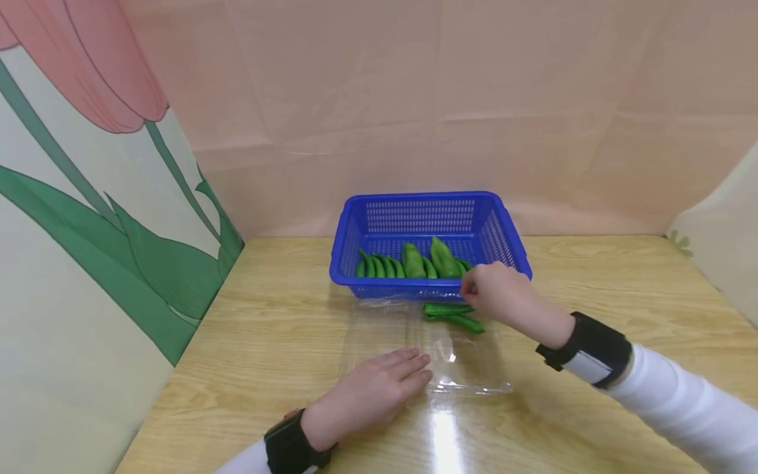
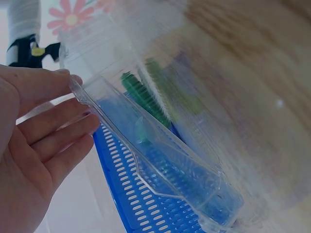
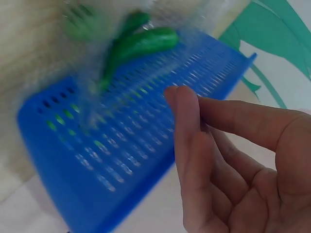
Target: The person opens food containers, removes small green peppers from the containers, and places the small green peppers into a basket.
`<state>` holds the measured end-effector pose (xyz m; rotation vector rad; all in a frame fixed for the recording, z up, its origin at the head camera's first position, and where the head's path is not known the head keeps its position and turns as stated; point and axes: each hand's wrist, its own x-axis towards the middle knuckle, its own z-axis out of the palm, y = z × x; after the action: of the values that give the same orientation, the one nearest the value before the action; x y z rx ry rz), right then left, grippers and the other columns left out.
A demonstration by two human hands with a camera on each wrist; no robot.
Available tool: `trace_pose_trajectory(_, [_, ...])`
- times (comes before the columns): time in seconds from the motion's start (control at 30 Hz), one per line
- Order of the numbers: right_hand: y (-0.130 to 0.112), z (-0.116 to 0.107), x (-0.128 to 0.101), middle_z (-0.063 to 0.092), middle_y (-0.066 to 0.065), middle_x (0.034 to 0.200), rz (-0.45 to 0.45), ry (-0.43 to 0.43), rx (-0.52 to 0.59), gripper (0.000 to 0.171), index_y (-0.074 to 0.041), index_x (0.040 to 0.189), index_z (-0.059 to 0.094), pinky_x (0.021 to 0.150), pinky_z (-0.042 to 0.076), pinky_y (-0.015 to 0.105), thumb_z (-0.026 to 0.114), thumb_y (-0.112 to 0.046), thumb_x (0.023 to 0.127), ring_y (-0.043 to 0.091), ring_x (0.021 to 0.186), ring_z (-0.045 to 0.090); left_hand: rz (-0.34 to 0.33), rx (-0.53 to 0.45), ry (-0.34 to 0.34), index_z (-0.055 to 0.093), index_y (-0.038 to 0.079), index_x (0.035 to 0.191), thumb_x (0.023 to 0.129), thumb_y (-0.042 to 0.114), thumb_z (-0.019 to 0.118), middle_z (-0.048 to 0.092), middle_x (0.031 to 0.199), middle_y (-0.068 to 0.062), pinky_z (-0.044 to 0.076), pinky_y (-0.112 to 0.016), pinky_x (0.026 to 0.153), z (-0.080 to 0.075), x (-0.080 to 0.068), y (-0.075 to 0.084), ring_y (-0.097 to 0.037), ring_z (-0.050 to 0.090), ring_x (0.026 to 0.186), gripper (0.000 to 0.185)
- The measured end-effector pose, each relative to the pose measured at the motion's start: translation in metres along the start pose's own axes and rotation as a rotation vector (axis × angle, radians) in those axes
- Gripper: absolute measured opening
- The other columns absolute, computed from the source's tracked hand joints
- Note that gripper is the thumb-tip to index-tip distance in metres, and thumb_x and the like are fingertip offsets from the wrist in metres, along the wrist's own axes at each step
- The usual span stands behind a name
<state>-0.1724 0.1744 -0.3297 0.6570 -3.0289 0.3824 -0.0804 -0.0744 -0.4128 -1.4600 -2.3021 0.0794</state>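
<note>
- The left hand (image 1: 379,388) lies flat, fingers straight, pressing the clear plastic tray (image 1: 468,378) on the table (image 1: 622,296).
- The right hand (image 1: 497,293), loosely curled and holding nothing, hovers by the blue basket (image 1: 379,227).
- 2 green peppers (image 1: 453,316) lie in the tray, just beside the basket.

- We see the basket (image 1: 428,205) at the table's (image 1: 266,329) far middle, peppers (image 1: 414,262) in it.
- Before it lies the clear tray (image 1: 468,375), holding two peppers (image 1: 453,316).
</note>
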Motion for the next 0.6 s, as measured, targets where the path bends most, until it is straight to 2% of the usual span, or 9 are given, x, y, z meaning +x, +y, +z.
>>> trace_pose_trajectory(0.27, [0.009,0.019,-0.008,0.067,-0.004,0.071,-0.03,0.009,-0.015,0.008,-0.015,0.077,0.073,0.049,0.051,0.029,0.068,-0.01,0.079,0.01,0.06,0.058,-0.011,-0.012,-0.011,0.06,0.015,0.126,0.094,0.021,0.053,0.057,0.135,-0.005,0.04,-0.029,0.11,-0.001,0.001,0.0,-0.019,0.053,0.125,0.034])
trace_pose_trajectory(0.4, [0.011,0.027,-0.009,0.063,-0.006,0.066,-0.029,0.01,-0.034,0.012,-0.015,0.074,0.073,0.046,0.046,0.025,0.065,-0.007,0.08,0.009,0.056,0.053,-0.01,-0.006,-0.016,0.06,0.015,0.126,0.094,0.022,0.053,0.056,0.135,-0.006,0.04,-0.029,0.11,0.0,0.0,0.001,-0.019,0.053,0.125,0.034])
trace_pose_trajectory(0.6, [0.014,0.041,-0.01,0.046,-0.006,0.053,-0.021,0.027,-0.107,0.027,-0.018,0.055,0.057,0.041,0.032,0.023,0.06,0.0,0.075,0.011,0.051,0.04,-0.01,-0.005,-0.025,0.06,0.015,0.127,0.094,0.023,0.053,0.056,0.135,-0.006,0.04,-0.03,0.111,0.0,0.001,0.001,-0.02,0.053,0.126,0.034])
